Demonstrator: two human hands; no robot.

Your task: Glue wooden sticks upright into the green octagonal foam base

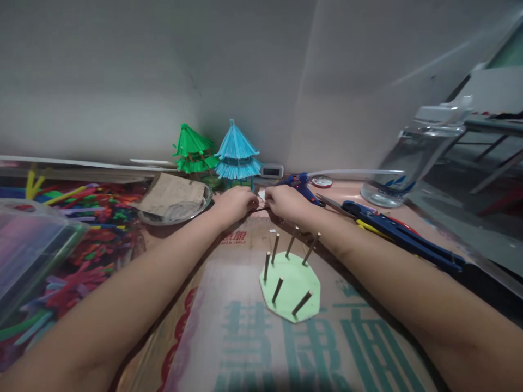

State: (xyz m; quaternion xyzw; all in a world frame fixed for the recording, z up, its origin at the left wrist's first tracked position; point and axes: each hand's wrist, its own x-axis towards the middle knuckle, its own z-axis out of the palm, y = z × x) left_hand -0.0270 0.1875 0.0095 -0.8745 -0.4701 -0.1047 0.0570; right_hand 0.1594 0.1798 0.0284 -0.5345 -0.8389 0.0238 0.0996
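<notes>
Both arms stretch forward to the far edge of the cardboard. My left hand and my right hand are closed in pinches close to each other. Between their fingertips runs a thin dark stick, small and partly hidden by the fingers. Nearer to me, a pale green octagonal board lies on the cardboard, with several short brown sticks standing up from it, some leaning. Just behind my left hand stands a light blue two-tiered pagoda roof model. A blue glue gun lies behind my right hand.
A green pagoda model stands beside the blue one. A metal plate holds brown card. Colourful pipe cleaners and a clear plastic box fill the left. Right are blue-handled pliers and a large clear bottle.
</notes>
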